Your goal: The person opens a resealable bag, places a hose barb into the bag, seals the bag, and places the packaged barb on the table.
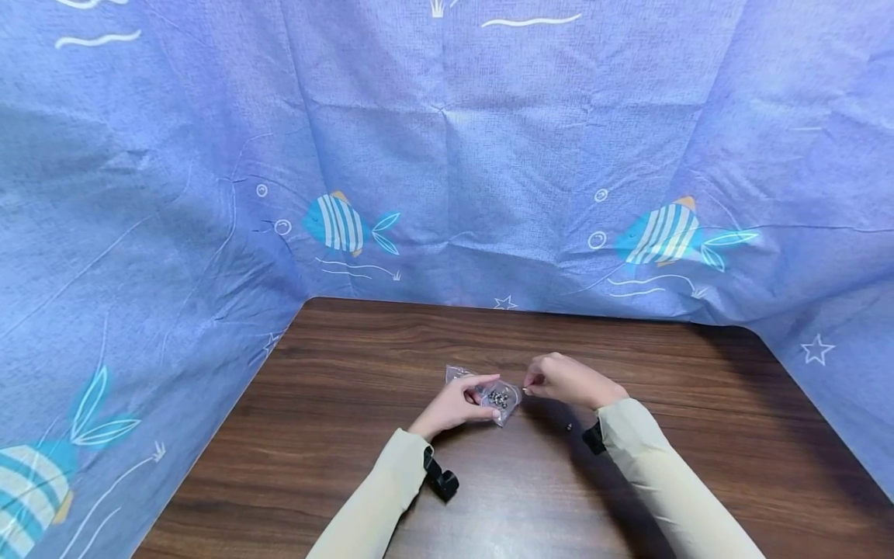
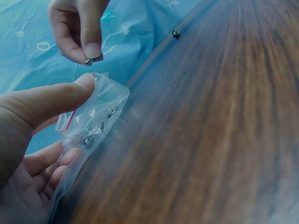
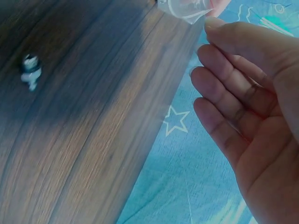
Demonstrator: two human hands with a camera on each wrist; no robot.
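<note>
My left hand (image 1: pixel 452 407) grips a clear zip bag (image 1: pixel 508 405) with a red line at its mouth, thumb on one side and fingers on the other. Inside the bag lie several small metal screws (image 1: pixel 498 399). Just right of the bag, my right hand (image 1: pixel 571 380) pinches a small metal piece, probably a screw (image 2: pixel 89 61), between thumb and index finger. In the left wrist view that piece is above the bag's mouth, apart from it. A loose screw with a dark washer (image 3: pixel 31 71) lies on the table near my right wrist.
The dark wood-grain table (image 1: pixel 335 466) extends around both hands. Blue cloth (image 1: pixel 503 155) printed with fish hangs behind it and at its sides. Black wrist devices (image 1: pixel 441 480) sit at both cuffs. Another piece of clear plastic (image 1: pixel 457 373) shows behind the left fingers.
</note>
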